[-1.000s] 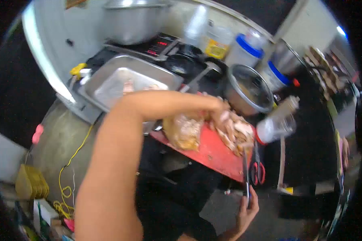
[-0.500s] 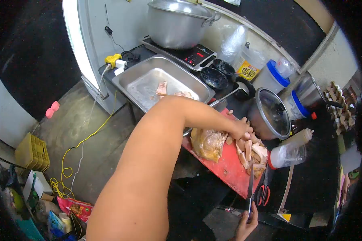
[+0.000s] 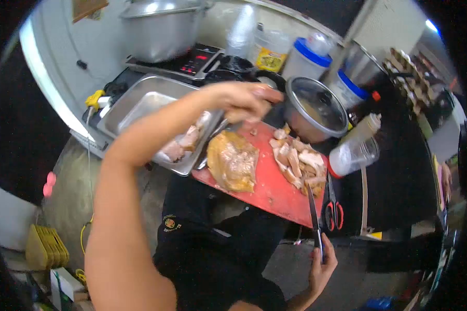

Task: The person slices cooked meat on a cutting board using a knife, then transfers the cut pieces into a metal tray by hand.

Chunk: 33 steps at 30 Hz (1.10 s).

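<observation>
My left hand [image 3: 246,103], blurred by motion, is raised over the far left corner of the red cutting board [image 3: 275,199], closed around pale pieces of meat. Below it on the board lies a large slab of meat [image 3: 232,160] with yellowish skin. To the right is a heap of cut meat pieces [image 3: 298,161]. My right hand [image 3: 323,264] grips a knife [image 3: 314,215] by its handle at the board's near edge, with the blade's tip touching the heap. Several meat pieces [image 3: 188,139] sit in the metal tray [image 3: 124,111], partly hidden by my left arm.
Scissors with red handles [image 3: 333,215] lie right of the board. A lidded pot [image 3: 316,111] and a clear jar [image 3: 350,157] stand close behind it. Farther back are an induction cooker [image 3: 192,63] bearing a big pot [image 3: 161,31], and blue-lidded tubs [image 3: 308,57].
My left hand has lifted from the meat heap and moved left toward the tray, with pieces in it. The knife stays in my right hand. The view has shifted.
</observation>
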### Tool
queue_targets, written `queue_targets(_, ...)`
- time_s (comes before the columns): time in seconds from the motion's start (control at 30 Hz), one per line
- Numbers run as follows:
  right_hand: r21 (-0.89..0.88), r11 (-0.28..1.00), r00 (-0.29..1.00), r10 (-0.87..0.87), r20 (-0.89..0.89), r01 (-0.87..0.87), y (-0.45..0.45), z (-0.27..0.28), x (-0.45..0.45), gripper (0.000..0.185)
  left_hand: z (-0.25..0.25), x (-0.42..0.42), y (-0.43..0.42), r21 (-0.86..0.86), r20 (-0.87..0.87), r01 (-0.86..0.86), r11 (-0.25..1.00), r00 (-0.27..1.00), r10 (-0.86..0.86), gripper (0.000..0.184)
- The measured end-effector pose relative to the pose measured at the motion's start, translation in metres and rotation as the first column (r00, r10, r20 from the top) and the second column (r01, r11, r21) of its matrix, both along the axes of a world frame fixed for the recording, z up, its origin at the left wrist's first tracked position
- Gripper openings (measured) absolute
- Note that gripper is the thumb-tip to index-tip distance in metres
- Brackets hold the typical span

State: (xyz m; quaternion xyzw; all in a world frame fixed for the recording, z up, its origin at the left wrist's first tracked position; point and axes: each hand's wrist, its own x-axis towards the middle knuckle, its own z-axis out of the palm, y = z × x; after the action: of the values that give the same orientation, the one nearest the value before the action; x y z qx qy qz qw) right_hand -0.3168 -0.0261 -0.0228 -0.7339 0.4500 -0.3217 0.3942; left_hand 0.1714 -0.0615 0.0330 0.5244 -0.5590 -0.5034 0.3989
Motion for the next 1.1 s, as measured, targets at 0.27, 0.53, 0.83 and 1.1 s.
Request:
queue_targets(0.27,0.039,0.999,0.999,-0.005,0.036,0.003,-0.01,0.0,0.011,0.035,-0.035,0.09,0.082,0.216,0.65,-0.317,0.923,0.753,0.107,0.064)
queue_targets(0.53,0.05,0.998,0.998,-0.034,0.044,0.032,-0.007,0.006,0.007,0.037,0.027,-0.022,0.004,-0.122,0.784,0.143,0.982,0.62,0.007,0.046)
queue_targets(0.83,-0.146,0.986,0.997,0.074,-0.011,-0.074,0.005,0.025,0.005,0.037,-0.039,-0.168,-0.13,0.059,0.921,0.375,0.925,0.336,-0.195,0.085)
queue_targets(1.1,-0.072,0.997,0.997,0.003,-0.073,-0.008,0.004,0.017,-0.014,0.04,-0.05,-0.185,-0.134,0.028,0.918,0.142,0.989,0.389,-0.082,0.089)
